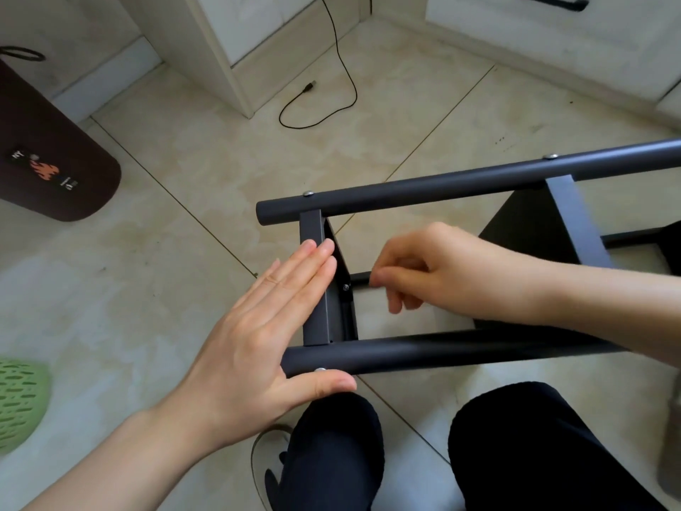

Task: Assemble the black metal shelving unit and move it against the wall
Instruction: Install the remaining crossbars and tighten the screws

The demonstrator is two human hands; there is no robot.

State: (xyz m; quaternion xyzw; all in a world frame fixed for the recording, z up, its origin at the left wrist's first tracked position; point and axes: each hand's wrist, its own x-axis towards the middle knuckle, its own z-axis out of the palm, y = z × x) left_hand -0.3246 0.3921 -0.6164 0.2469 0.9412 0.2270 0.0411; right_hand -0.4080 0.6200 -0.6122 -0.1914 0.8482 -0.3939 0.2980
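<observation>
The black metal shelving unit [423,186] lies on its side on the tiled floor, two round posts running left to right. A flat end shelf [317,319] joins them at the left, and a second shelf [575,223] sits further right. My left hand [258,326] lies flat with straight fingers against the end shelf's outer face, thumb under the near post [442,350]. My right hand [431,267] reaches between the posts, fingers curled and pinched close to a small screw [345,287] on the shelf's inner bracket. Whether it holds anything is hidden.
A black USB cable [331,86] trails over the floor behind the unit. A dark brown bag [48,160] lies at the left, a green perforated basket [18,396] at the lower left. White cabinets stand along the back. My knees [516,448] are below the near post.
</observation>
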